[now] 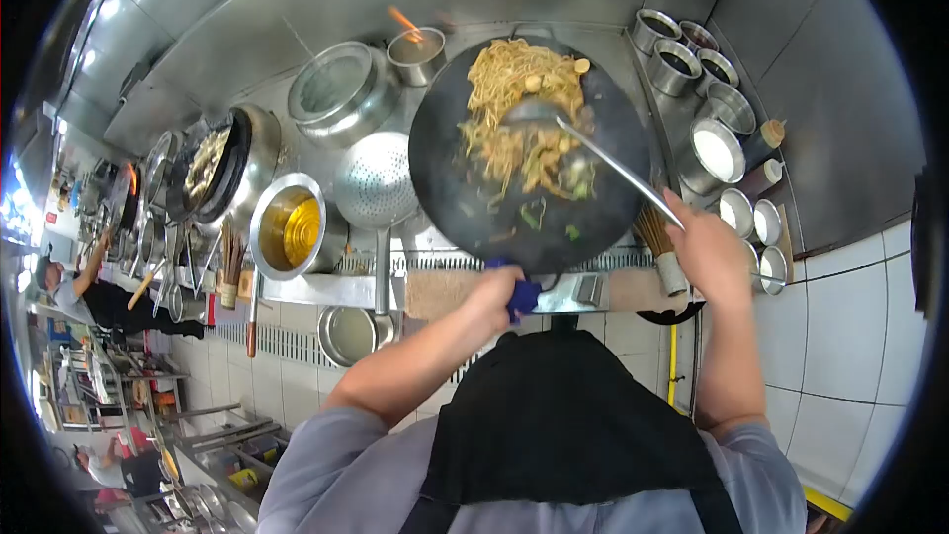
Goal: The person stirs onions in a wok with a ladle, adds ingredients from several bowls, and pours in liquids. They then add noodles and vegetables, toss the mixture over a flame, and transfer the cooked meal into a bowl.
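Note:
A large black wok [445, 178] sits on the stove in front of me, and noodles [524, 74] with bits of vegetable lie in its far half. My left hand [494, 299] is closed around the near wok handle, with a dark blue cloth [524, 295] between the hand and the handle. On the right side, my right hand [714, 252] grips the end of a long metal ladle [623, 170]. The ladle's bowl rests against the noodles, and its underside is hidden from me.
Left of the wok are a perforated strainer [376, 178], a pot of yellow oil [301, 232] and a lidded pot [341, 89]. Seasoning containers [717, 150] line the right side. A bamboo brush [660, 247] stands beside my right hand. Other people [84, 287] work far left.

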A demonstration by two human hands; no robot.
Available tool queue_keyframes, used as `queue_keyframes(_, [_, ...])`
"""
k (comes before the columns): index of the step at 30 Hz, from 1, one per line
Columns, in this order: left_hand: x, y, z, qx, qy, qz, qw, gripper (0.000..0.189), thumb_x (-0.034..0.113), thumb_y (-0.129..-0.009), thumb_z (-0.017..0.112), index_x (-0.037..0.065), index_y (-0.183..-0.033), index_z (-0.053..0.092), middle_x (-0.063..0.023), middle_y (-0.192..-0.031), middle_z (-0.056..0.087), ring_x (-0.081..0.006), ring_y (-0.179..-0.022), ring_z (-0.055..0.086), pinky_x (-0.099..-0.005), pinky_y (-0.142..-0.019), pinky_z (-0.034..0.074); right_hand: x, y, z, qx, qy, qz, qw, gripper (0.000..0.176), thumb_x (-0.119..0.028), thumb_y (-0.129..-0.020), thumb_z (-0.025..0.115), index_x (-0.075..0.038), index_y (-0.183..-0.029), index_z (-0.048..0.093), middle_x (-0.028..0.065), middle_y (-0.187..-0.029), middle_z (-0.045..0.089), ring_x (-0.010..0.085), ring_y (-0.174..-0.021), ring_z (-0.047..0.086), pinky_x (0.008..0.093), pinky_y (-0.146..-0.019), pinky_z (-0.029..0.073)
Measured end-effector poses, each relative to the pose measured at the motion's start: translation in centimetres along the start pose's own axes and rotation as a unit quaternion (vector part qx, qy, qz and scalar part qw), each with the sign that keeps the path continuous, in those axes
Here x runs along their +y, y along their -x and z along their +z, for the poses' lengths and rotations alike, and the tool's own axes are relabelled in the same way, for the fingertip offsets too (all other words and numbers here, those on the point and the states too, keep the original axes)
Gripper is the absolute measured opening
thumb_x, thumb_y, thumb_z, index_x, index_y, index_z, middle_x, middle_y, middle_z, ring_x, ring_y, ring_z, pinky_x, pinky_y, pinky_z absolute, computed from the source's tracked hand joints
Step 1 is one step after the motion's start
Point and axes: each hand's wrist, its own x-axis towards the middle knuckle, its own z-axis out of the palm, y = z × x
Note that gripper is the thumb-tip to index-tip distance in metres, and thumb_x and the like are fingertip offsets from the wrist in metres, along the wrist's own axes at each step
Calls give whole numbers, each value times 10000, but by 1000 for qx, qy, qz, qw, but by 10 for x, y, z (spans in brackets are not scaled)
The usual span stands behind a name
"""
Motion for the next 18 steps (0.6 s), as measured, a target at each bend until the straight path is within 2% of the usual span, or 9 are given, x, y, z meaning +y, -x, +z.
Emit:
queue_keyframes(2, [28, 48, 25, -18, 37, 18, 999, 141, 146, -835, 494, 77, -957, 503, -79, -725, 578, -181, -523, 555, -283, -342, 333, 21, -2, -8, -12, -22, -26, 999, 451, -219, -869, 584, -209, -1313, 510, 192, -900, 651, 378, -828, 615, 458, -773, 483])
queue_keyframes(5, [80, 32, 44, -67, 155, 59, 984, 108, 189, -852, 513, 82, -844, 493, -73, -673, 563, -180, -480, 496, -290, -374, 325, 19, -14, -9, -77, -44, -31, 996, 453, -217, -856, 606, -188, -1301, 523, 200, -918, 651, 375, -830, 617, 445, -773, 484])
queue_keyframes(7, [68, 0, 31, -77, 139, 57, 986, 107, 184, -840, 518, 80, -825, 500, -71, -653, 556, -180, -473, 506, -288, -366, 334, 13, -29, 17, 7, 4, -55, 998, 446, -206, -861, 593, -178, -1300, 523, 202, -910, 648, 375, -832, 617, 450, -756, 483])
queue_keyframes(9, [29, -18, 13, -18, 84, 90, 992, 97, 168, -828, 512, 75, -852, 501, -76, -665, 562, -178, -476, 522, -288, -360, 351, -2, -31, 16, 8, 35, -39, 999, 435, -205, -867, 582, -169, -1297, 525, 199, -887, 647, 373, -834, 617, 457, -737, 482])
queue_keyframes(10, [17, -10, 8, 2, 58, 24, 998, 120, 160, -821, 503, 72, -904, 500, -79, -701, 578, -176, -490, 543, -288, -357, 365, -4, -24, 11, 11, 37, -40, 998, 434, -209, -871, 579, -170, -1299, 523, 198, -873, 646, 372, -828, 617, 459, -730, 483])
queue_keyframes(13, [1, 26, 18, 51, 45, 81, 994, 162, 170, -834, 498, 77, -966, 488, -86, -748, 589, -182, -537, 569, -298, -368, 371, 1, -1, -24, 0, 44, -27, 999, 453, -215, -849, 606, -205, -1295, 528, 184, -847, 646, 358, -802, 622, 454, -723, 484])
queue_keyframes(16, [67, 59, 44, -35, 131, 39, 990, 146, 204, -849, 512, 75, -914, 488, -70, -704, 564, -180, -521, 542, -292, -390, 367, 19, -7, -22, -48, -16, -45, 998, 465, -216, -837, 620, -222, -1293, 531, 185, -840, 648, 359, -799, 625, 457, -725, 483])
queue_keyframes(17, [79, 43, 43, -96, 140, 59, 984, 134, 204, -839, 524, 75, -866, 495, -64, -667, 546, -179, -507, 527, -295, -385, 359, 18, -18, -13, -26, 2, -56, 998, 465, -216, -837, 619, -219, -1294, 531, 191, -830, 646, 363, -792, 624, 458, -721, 483])
queue_keyframes(18, [76, 22, 38, -92, 144, 75, 982, 125, 194, -831, 528, 74, -852, 498, -64, -656, 542, -178, -504, 525, -301, -382, 356, 17, -26, -2, -3, 20, -66, 998, 465, -215, -838, 619, -217, -1294, 530, 196, -820, 644, 367, -786, 624, 459, -718, 483])
